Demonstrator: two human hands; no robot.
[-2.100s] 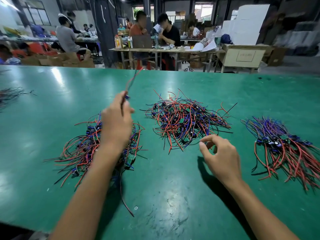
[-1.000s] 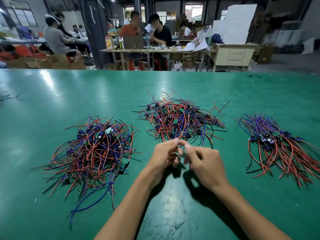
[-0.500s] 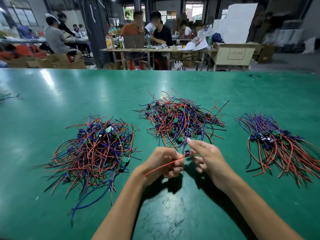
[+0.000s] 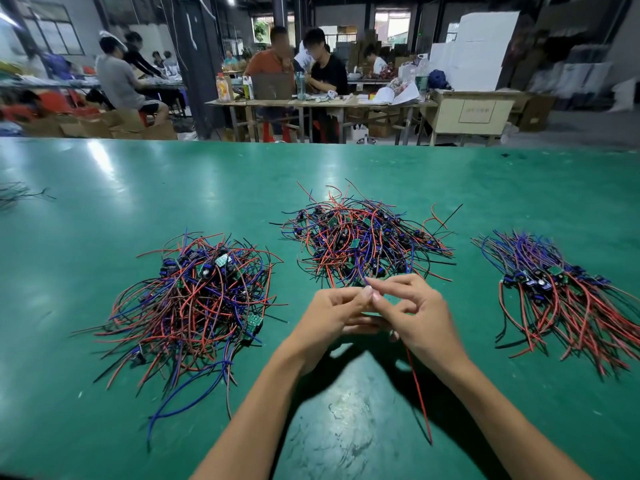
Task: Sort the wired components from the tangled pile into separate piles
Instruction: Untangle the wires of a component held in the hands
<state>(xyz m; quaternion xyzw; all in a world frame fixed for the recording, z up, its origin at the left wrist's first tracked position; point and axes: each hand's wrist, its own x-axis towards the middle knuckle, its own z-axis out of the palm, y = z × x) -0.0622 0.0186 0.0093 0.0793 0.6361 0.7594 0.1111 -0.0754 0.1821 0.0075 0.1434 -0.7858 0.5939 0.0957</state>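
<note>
Left hand: the left hand [image 4: 332,315] is raised just above the table near the front middle, fingers curled inward, thumb and forefinger pinched together at the tips against those of the other hand.
Right hand: the right hand [image 4: 414,315] meets it fingertip to fingertip, forefinger and thumb pinching, the remaining fingers loosely bent.
Held piece: between the two pinches sits one wired component [image 4: 417,389]; its body is hidden by the fingers, a thin red lead hangs from under the right hand and trails toward the near edge, and a blue lead rises from the fingertips toward the middle pile.
Middle pile: the tangled pile [image 4: 363,240] lies just beyond the fingertips, a knot of red, blue and black leads pointing every way, with small green boards and dark parts caught among them.
Left pile: the left pile [image 4: 194,299] is a loose heap of the same red, blue and black wires, well apart from the hands, with green boards showing on top and at its near right edge.
Right pile: the right pile [image 4: 561,292] is laid more in line, blue and purple leads fanning to the far side, red ones to the near side, dark components in a band across the middle.
Table: a green table [image 4: 104,188] with glare patches and scuffed wear near the front.
Writing: a pale cabinet [image 4: 471,114] behind the table bears a framed label, too small to read.
Background: people sit at a workbench [image 4: 311,100] with bottles and papers.
</note>
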